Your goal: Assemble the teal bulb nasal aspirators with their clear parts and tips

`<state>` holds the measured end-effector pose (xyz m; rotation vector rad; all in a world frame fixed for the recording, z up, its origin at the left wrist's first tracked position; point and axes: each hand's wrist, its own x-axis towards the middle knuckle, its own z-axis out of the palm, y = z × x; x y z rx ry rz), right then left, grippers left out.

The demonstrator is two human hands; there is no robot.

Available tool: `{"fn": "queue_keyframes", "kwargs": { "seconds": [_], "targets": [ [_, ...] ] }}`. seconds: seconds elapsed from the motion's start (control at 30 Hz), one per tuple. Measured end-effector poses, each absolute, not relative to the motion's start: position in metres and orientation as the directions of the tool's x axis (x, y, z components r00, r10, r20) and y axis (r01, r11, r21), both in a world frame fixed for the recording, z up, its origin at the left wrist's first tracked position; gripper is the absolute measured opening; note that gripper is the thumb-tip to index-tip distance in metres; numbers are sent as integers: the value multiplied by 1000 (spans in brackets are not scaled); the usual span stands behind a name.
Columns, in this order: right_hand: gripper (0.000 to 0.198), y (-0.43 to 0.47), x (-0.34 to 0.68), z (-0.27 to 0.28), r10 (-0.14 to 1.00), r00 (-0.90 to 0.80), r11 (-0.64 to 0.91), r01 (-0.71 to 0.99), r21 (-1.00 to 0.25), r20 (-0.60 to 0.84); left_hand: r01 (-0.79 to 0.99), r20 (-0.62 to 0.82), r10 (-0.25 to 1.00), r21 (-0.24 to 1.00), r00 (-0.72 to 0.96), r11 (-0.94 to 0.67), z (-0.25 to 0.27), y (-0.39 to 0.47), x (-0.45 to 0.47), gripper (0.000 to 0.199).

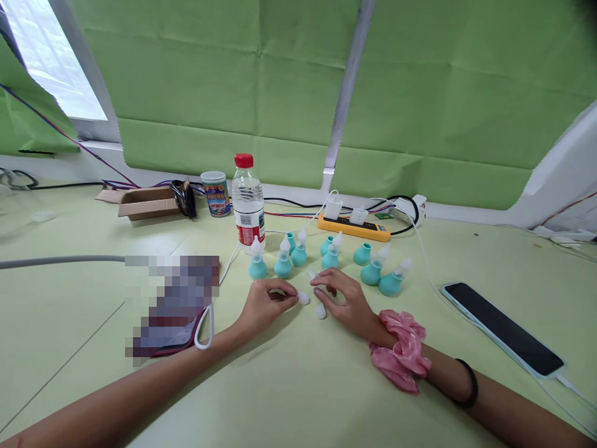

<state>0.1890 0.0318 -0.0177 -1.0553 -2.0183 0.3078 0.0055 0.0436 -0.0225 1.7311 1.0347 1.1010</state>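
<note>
My left hand [269, 305] is closed in a pinch, thumb and forefinger at the end of a small whitish translucent nozzle tip [303, 298]. Facing it, my right hand [344, 301] has thumb and forefinger curved and slightly apart. A clear plastic piece [311, 274] shows just beyond its forefinger; whether they touch is unclear. Another whitish tip [321, 311] lies on the table below the right thumb. Behind the hands stand several teal squeeze bulbs fitted with clear pointed nozzles, such as this nasal aspirator [283, 266]. Several bare bulbs, one being this teal bulb [362, 254], have open necks.
A red-capped bottle [248, 208], a can [216, 194] and a cardboard box [152, 204] stand at the back. An orange power strip [354, 228] carries plugs and cables. One phone [504, 326] lies right, and a partly blurred phone [175, 339] lies left with a white cable.
</note>
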Motion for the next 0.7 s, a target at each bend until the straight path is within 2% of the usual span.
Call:
{"fn": "queue_keyframes", "kwargs": {
  "seconds": [0.2,0.33,0.5,0.7],
  "targets": [
    [17,20,180,-15,846,-295,533,502,-681,445,198,368,903,890,222,-411,-19,38,6,10],
    [20,19,179,-18,901,-227,434,437,-788,370,229,483,844,817,233,-530,-17,35,6,8],
    [17,19,179,-19,917,-229,394,392,-831,326,224,625,739,705,253,-673,-14,34,5,8],
    [17,18,178,-17,933,-247,335,331,-882,261,237,678,681,639,275,-732,-16,35,7,7]
  ]
}}
